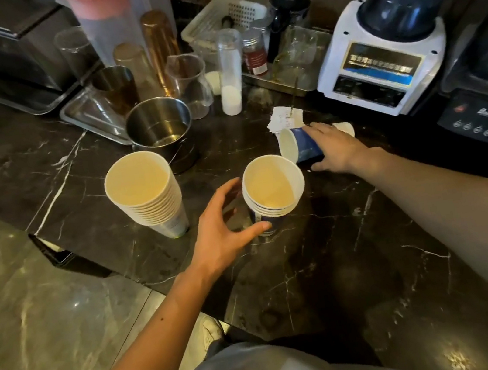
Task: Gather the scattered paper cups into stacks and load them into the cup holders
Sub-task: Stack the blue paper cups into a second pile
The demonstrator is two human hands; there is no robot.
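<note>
A tall stack of white paper cups [146, 195] stands upright on the dark marble counter, left of centre. A shorter stack of blue-and-white cups [272, 191] stands to its right. My left hand [224, 229] curls around the lower part of that shorter stack, thumb touching its base. A single blue cup [300, 147] lies on its side just beyond, mouth facing left, and my right hand [337, 147] grips it from above. Another white cup [344, 129] lies partly hidden behind my right hand.
A steel pot [160, 127] sits behind the tall stack. Glasses, a tray and a white basket [219, 19] crowd the back. A white blender base [376, 61] and a black one [484, 118] stand at the right. Paper slips [284, 117] lie near them. The counter edge [51, 247] drops to the floor at left.
</note>
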